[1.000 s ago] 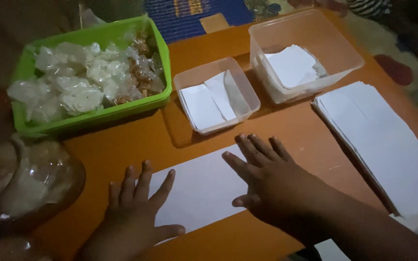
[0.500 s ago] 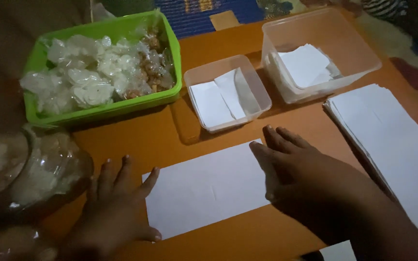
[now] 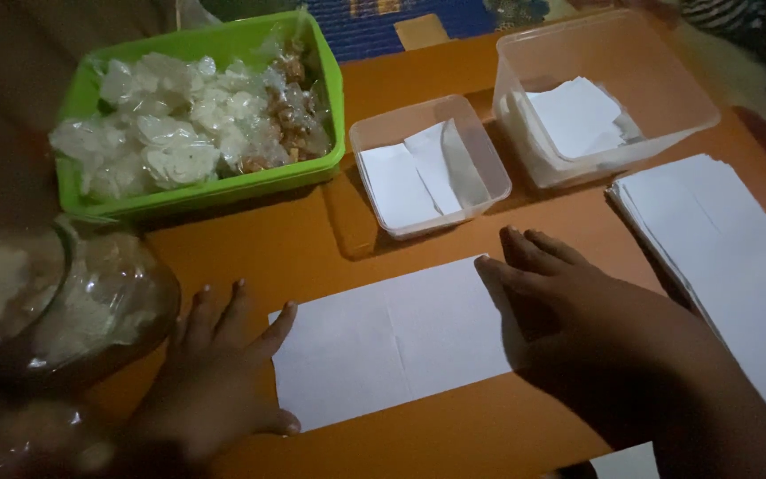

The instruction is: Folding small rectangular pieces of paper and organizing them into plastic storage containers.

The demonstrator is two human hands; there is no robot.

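Paper sheet (image 3: pixel 392 341): white, long, flat on the orange table (image 3: pixel 294 239), with a faint fold line down the middle.
Left hand (image 3: pixel 214 372): open and flat, fingers spread, palm down on the table at the left end of the sheet, thumb touching the paper edge. Holding nothing.
Right hand (image 3: pixel 569 302): open, fingers stretched out, pressing down on the right end of the sheet. Gripping nothing, only pushing flat.
Doing it well: press with flat fingers, not nails; keep both ends pinned so the sheet cannot slide; rub slowly and softly so no new wrinkles come and the thin paper does not tear. A guess only.
Paper stack (image 3: pixel 729 266): many white sheets piled at the right edge of the table, just beside the right arm.
Small clear tub (image 3: pixel 480 164): behind the sheet, with a few folded white papers inside.
Big clear tub (image 3: pixel 667 89): at the back right, with more white paper pieces inside.
Green tub (image 3: pixel 334 106): at the back left, full of small clear bags with white and brown bits in them.
Clear bag (image 3: pixel 90 302): big and shiny, at the left just beside the left hand, with something white inside; hard to tell what.
Table top: orange, smooth and hard.
Room: dark, with very little light. Blue patterned mat (image 3: pixel 383 22) past the far edge of the table. Not much else easy to see.
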